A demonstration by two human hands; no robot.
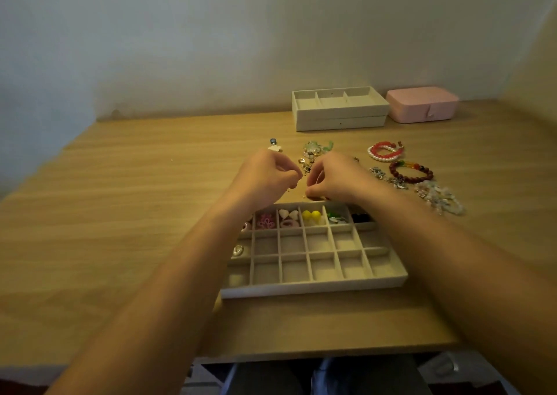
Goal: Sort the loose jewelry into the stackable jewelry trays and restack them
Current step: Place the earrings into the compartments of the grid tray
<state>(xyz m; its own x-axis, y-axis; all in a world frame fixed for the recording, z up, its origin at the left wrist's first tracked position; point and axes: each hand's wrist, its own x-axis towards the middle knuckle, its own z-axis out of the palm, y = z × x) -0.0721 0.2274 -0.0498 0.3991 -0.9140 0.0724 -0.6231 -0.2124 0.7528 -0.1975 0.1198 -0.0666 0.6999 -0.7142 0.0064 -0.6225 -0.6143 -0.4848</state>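
Two hands meet just past the far rim of the divided tray (313,284), which lies near the front edge of the bench (120,228). Left hand (268,174): fingers curled, pinching a thin wire piece (288,190) too small to identify. Right hand (334,177): fingers curled, tips down on the bench; whether it grips anything cannot be told. Coloured beads (312,215) fill the tray's far row. Loose jewelry (313,150) and bracelets (411,173) lie mid-bench toward the right edge. Stacked trays (340,117) and a pink box (422,105) stand at the far edge.
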